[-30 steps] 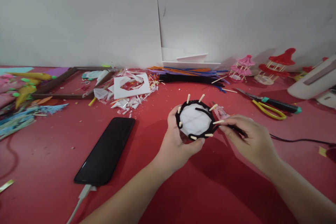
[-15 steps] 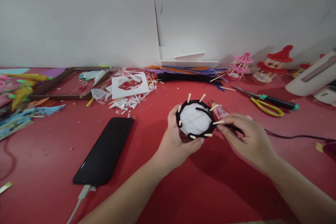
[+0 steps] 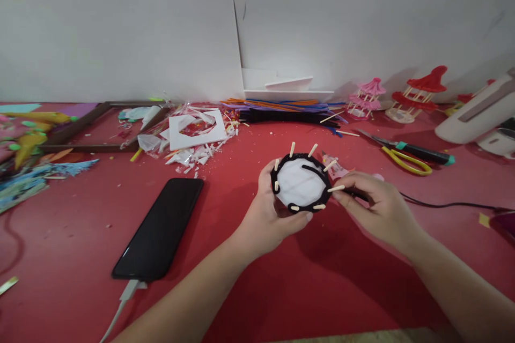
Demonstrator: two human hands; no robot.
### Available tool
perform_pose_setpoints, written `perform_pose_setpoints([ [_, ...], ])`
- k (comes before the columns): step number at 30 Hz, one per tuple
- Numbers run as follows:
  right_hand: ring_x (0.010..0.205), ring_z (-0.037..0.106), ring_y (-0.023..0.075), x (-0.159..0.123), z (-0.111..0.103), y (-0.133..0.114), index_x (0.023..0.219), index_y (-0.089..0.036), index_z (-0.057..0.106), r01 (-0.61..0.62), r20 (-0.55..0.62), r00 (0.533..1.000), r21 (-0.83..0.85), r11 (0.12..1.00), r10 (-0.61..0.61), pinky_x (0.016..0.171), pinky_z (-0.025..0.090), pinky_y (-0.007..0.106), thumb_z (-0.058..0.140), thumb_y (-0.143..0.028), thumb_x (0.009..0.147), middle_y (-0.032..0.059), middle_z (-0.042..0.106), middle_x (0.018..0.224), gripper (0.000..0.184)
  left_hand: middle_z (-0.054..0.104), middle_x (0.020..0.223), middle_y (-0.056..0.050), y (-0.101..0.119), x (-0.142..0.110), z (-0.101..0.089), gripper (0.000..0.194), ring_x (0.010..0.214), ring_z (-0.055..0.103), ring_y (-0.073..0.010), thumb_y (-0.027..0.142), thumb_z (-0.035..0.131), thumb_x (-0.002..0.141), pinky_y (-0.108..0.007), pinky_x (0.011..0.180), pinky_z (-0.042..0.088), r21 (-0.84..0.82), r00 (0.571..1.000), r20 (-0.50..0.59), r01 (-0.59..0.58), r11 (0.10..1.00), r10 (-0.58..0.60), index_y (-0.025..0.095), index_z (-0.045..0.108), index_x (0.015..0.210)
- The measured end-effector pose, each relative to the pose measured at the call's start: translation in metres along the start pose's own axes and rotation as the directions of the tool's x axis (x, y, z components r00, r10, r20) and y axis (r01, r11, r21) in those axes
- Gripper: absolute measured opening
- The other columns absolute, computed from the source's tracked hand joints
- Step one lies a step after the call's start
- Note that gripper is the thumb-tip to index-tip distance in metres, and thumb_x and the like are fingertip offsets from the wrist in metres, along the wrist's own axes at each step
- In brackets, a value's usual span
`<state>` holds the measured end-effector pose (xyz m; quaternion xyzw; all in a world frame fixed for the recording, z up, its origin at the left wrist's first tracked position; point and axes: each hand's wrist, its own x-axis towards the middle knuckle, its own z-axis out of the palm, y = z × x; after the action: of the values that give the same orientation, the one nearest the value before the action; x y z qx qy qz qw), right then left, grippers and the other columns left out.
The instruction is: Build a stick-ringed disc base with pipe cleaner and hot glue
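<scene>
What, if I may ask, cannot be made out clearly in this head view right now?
All in the head view:
Disc, underside: hidden by its own top and the left hand.
Black strip, far end: hidden by the right hand.
Pink thing, the rest: behind the right hand.
White cable, far end: cut off by the bottom edge.
Scraps: too small and blurred to identify singly.
</scene>
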<state>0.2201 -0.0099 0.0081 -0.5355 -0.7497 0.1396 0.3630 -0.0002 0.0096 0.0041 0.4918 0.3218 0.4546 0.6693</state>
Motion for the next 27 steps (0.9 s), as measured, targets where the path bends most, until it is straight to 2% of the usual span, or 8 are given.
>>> perform_pose_setpoints([
  [3,0.078,0.063,0.0155,0.001,-0.003,0.003,0.090,-0.022,0.065,-0.038,0.079,0.996,0.106,0.994,0.029,0.070,0.050,0.027,0.057,-0.029,0.094,0.0031,0.068,0.087,0.011,0.051,0.143,-0.014,0.003,-0.001,0.000,0.093,0.128,0.056,-0.0281,0.013,0.082,0.066,-0.039,0.102,0.051,0.027,0.998,0.018,0.065,0.998,-0.065,0.026,0.028,0.140],
  [6,0.073,0.062,0.0147,0.001,-0.004,0.005,0.087,-0.021,0.064,-0.102,0.156,0.986,0.239,0.966,0.065,0.065,0.051,0.027,0.060,-0.033,0.092,0.0026,0.066,0.081,0.014,0.052,0.142,-0.015,0.008,-0.002,-0.002,0.090,0.130,0.055,-0.0295,0.014,0.082,0.068,-0.044,0.106,0.047,0.055,0.995,0.076,0.068,0.996,-0.072,0.025,0.029,0.140],
  [9,0.063,0.061,0.0128,0.000,-0.004,0.007,0.082,-0.022,0.056,-0.203,0.159,0.976,0.421,0.884,0.148,0.058,0.052,0.024,0.069,-0.037,0.085,-0.0003,0.064,0.074,0.020,0.051,0.142,-0.014,0.012,-0.003,-0.004,0.083,0.132,0.052,-0.0301,0.014,0.081,0.069,-0.046,0.110,0.043,0.073,0.991,0.123,0.048,0.996,-0.057,0.025,0.035,0.138],
  [12,0.068,0.067,0.0136,-0.001,-0.003,0.007,0.084,-0.023,0.054,-0.229,0.136,0.973,0.550,0.803,0.185,0.062,0.057,0.024,0.078,-0.034,0.078,-0.0003,0.068,0.078,0.027,0.051,0.143,-0.014,0.016,-0.003,-0.006,0.084,0.130,0.054,-0.0299,0.015,0.082,0.069,-0.047,0.112,0.041,0.100,0.990,0.123,0.051,0.994,-0.063,0.026,0.037,0.139],
  [18,0.083,0.073,0.0166,-0.001,-0.006,0.007,0.101,-0.025,0.073,-0.158,0.190,0.979,0.507,0.848,0.069,0.074,0.060,0.026,0.075,-0.030,0.082,0.0049,0.077,0.094,0.020,0.051,0.144,-0.013,0.018,-0.001,-0.011,0.092,0.133,0.051,-0.0300,0.015,0.084,0.067,-0.045,0.113,0.038,0.059,0.980,0.181,0.071,0.996,-0.080,0.027,0.039,0.145],
  [21,0.080,0.074,0.0172,0.000,-0.007,0.003,0.096,-0.024,0.077,-0.150,0.187,0.980,0.467,0.871,0.069,0.072,0.060,0.025,0.074,-0.030,0.082,0.0048,0.078,0.087,0.015,0.053,0.142,-0.011,0.015,0.000,-0.010,0.108,0.131,0.053,-0.0291,0.012,0.084,0.067,-0.045,0.111,0.040,-0.049,0.979,0.188,0.094,0.994,-0.083,0.033,0.023,0.153],
  [24,0.076,0.073,0.0159,0.000,-0.005,-0.003,0.093,-0.027,0.078,-0.091,0.089,0.994,0.465,0.881,0.056,0.067,0.060,0.021,0.075,-0.026,0.081,0.0032,0.077,0.086,0.013,0.068,0.117,-0.006,0.013,-0.001,-0.009,0.117,0.107,0.067,-0.0225,0.013,0.081,0.073,-0.044,0.099,0.049,-0.106,0.982,0.134,0.149,0.983,-0.134,0.039,0.002,0.155],
  [27,0.077,0.074,0.0150,0.000,0.000,-0.010,0.093,-0.030,0.079,-0.083,0.018,0.996,0.480,0.873,0.085,0.068,0.060,0.020,0.075,-0.023,0.080,0.0013,0.077,0.088,0.015,0.071,0.097,-0.001,0.012,-0.001,-0.006,0.113,0.089,0.070,-0.0173,0.014,0.080,0.074,-0.037,0.089,0.054,-0.140,0.988,0.111,0.126,0.982,-0.111,0.040,0.005,0.154],
])
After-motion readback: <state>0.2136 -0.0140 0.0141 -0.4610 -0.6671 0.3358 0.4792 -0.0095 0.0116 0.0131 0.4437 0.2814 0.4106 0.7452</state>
